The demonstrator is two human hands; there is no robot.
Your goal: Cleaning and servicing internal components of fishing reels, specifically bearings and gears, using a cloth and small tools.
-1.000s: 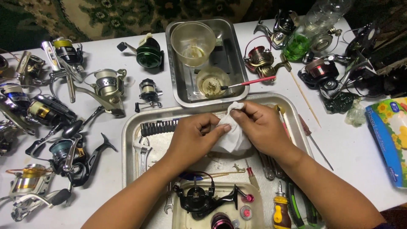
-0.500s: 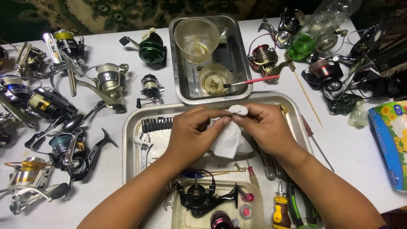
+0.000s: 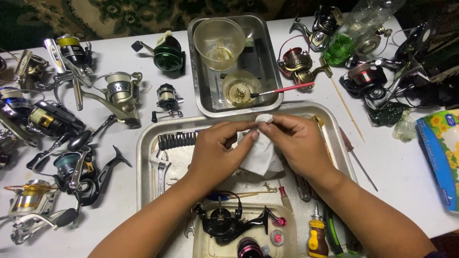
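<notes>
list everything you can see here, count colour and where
large tray: one, silver, front centre of the table
small tray: one, silver, behind the large tray
cups: two, clear, in the small tray
brush: one, red handle, resting in the nearer cup
white tissue: one, held between both hands over the large tray
fishing reels: about ten, silver, black, gold and green, left side of the table
more reels: about four, dark and red, back right
black reel: one, in a pale tub at the front
screwdriver: one, yellow and red, front
tissue pack: one, blue, right edge
left hand, right hand: both pinching the tissue
</notes>
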